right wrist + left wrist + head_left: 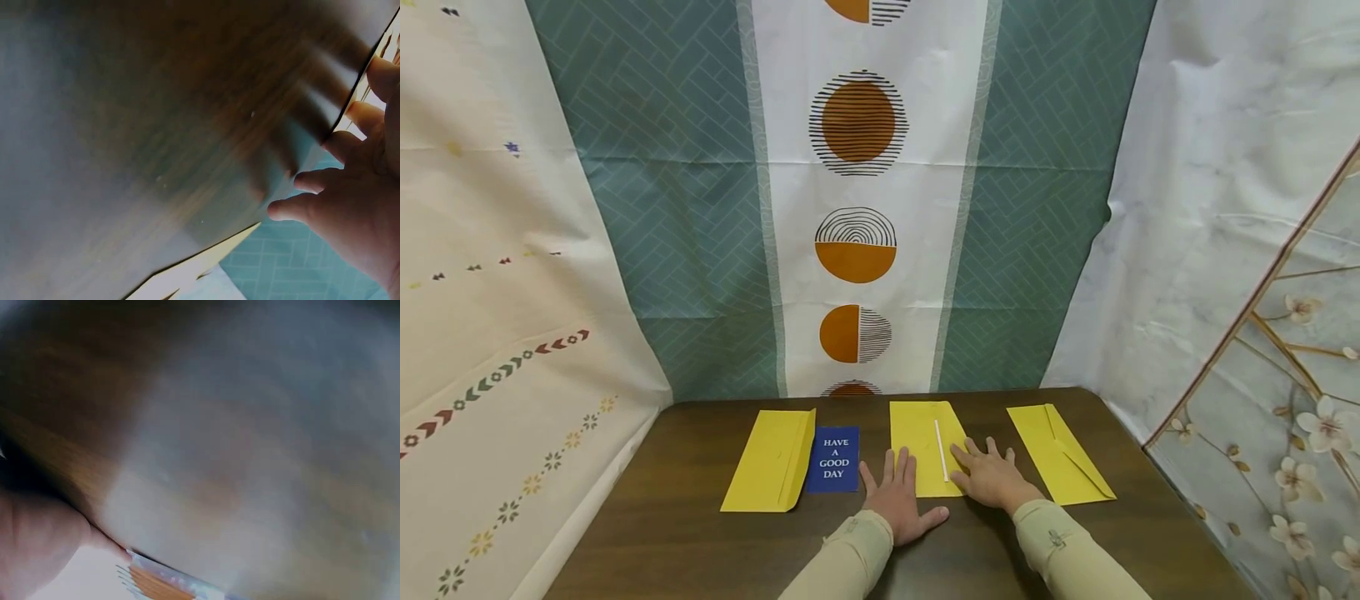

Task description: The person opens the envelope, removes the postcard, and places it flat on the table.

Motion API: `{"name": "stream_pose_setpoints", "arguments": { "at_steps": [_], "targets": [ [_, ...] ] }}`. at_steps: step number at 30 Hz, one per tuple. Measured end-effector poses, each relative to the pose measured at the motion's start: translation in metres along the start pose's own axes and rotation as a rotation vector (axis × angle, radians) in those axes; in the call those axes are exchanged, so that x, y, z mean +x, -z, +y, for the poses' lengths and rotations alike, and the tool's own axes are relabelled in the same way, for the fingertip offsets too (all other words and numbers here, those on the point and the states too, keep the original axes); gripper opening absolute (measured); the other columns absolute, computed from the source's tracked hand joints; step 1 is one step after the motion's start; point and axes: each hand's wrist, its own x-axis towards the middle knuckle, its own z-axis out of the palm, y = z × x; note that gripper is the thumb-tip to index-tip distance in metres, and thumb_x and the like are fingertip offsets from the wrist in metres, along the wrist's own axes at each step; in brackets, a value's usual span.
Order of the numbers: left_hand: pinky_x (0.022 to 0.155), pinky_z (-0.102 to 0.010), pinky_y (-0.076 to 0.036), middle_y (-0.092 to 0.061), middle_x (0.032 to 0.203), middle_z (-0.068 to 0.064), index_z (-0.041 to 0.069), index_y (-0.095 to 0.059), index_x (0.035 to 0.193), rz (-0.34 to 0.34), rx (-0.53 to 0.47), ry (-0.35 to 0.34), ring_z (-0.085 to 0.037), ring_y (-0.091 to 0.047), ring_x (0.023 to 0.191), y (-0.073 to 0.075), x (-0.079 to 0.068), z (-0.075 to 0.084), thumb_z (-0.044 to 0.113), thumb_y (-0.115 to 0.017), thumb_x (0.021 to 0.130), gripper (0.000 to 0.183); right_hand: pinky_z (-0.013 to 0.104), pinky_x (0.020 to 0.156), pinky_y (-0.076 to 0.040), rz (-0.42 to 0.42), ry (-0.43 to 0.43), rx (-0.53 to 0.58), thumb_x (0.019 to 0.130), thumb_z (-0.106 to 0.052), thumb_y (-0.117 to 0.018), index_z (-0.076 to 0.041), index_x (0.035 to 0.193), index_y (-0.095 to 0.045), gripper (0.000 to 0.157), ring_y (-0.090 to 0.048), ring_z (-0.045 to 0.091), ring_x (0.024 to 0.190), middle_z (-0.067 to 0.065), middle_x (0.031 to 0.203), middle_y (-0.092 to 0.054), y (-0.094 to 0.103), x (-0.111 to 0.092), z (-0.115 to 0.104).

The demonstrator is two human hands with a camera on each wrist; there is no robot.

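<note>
Yellow paper forms the middle envelope (916,427), its near-left corner hidden under the left hand (898,502), fingers spread wide; the right hand (992,481), also spread wide, covers part of its right edge; the table's (662,492) far edge runs just beyond it; left of it lie a blue card (832,454) and left envelope (763,462), right of it the right envelope (1051,446); their contents cannot be seen.

Yellow envelope (917,446) lying flat on the dark table (685,550), white strip (942,451) slanting down it, left hand (897,504) at its lower left, right hand (992,479) right there at its right edge
</note>
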Motion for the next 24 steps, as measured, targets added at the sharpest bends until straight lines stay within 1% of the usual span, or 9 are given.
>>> {"name": "stream_pose_setpoints", "arguments": {
  "at_steps": [3,5,7,10,14,17,20,24],
  "targets": [
    [0.123,-0.082,-0.005,-0.019,0.180,-0.012,0.008,-0.029,0.169,0.009,-0.044,0.052,-0.036,-0.014,0.169,0.001,0.002,0.005,0.089,-0.041,0.093,0.112,0.086,0.118,-0.019,0.000,0.000,0.005,0.107,-0.043,-0.060,-0.016,0.160,-0.051,0.060,-0.028,0.061,0.156,0.021,0.169,-0.043,0.000,0.000,-0.002],
    [0.123,-0.083,-0.003,-0.019,0.180,-0.015,0.004,-0.029,0.168,0.010,-0.094,0.091,-0.037,-0.014,0.168,0.004,0.004,0.011,0.082,-0.047,0.096,0.108,0.085,0.118,-0.019,0.003,-0.003,0.007,0.107,-0.042,-0.060,-0.015,0.160,-0.052,0.060,-0.028,0.062,0.156,0.021,0.168,-0.044,0.001,0.000,-0.003],
    [0.122,-0.084,0.000,-0.020,0.179,-0.017,0.001,-0.030,0.167,0.008,-0.151,0.135,-0.040,-0.013,0.168,0.009,0.005,0.019,0.075,-0.054,0.097,0.104,0.085,0.118,-0.019,0.007,-0.008,0.009,0.107,-0.042,-0.061,-0.015,0.159,-0.052,0.060,-0.029,0.062,0.156,0.021,0.168,-0.045,0.001,0.000,-0.004],
    [0.120,-0.086,-0.001,-0.024,0.177,-0.020,-0.001,-0.033,0.165,0.019,-0.200,0.191,-0.046,-0.016,0.166,0.018,0.007,0.029,0.068,-0.062,0.096,0.102,0.086,0.118,-0.019,0.015,-0.012,0.018,0.106,-0.041,-0.062,-0.015,0.159,-0.053,0.059,-0.029,0.064,0.155,0.022,0.167,-0.046,0.001,-0.001,-0.005],
    [0.116,-0.090,-0.005,-0.028,0.176,-0.020,-0.001,-0.034,0.165,0.034,-0.192,0.246,-0.053,-0.020,0.163,0.025,0.009,0.040,0.066,-0.066,0.094,0.102,0.087,0.117,-0.019,0.022,-0.010,0.019,0.106,-0.040,-0.062,-0.014,0.158,-0.054,0.059,-0.029,0.064,0.154,0.022,0.166,-0.046,-0.001,0.001,-0.005],
    [0.115,-0.091,-0.004,-0.028,0.176,-0.020,0.001,-0.034,0.165,0.039,-0.199,0.279,-0.054,-0.020,0.162,0.027,0.010,0.044,0.064,-0.067,0.094,0.101,0.087,0.117,-0.020,0.025,-0.012,0.011,0.106,-0.041,-0.063,-0.015,0.158,-0.054,0.059,-0.030,0.064,0.154,0.021,0.167,-0.046,-0.002,0.001,-0.006],
    [0.115,-0.091,-0.002,-0.029,0.176,-0.020,0.002,-0.035,0.165,0.043,-0.219,0.301,-0.055,-0.019,0.162,0.027,0.013,0.047,0.061,-0.068,0.093,0.099,0.086,0.117,-0.020,0.026,-0.019,0.008,0.106,-0.041,-0.063,-0.015,0.158,-0.054,0.059,-0.030,0.064,0.154,0.021,0.167,-0.046,-0.002,0.000,-0.007],
    [0.114,-0.092,-0.004,-0.030,0.175,-0.022,0.003,-0.037,0.165,0.050,-0.221,0.314,-0.057,-0.020,0.161,0.026,0.016,0.050,0.059,-0.069,0.093,0.096,0.086,0.117,-0.020,0.021,-0.021,0.005,0.106,-0.041,-0.063,-0.016,0.158,-0.055,0.059,-0.029,0.064,0.154,0.021,0.167,-0.046,0.000,-0.001,-0.006]
  ]
}}
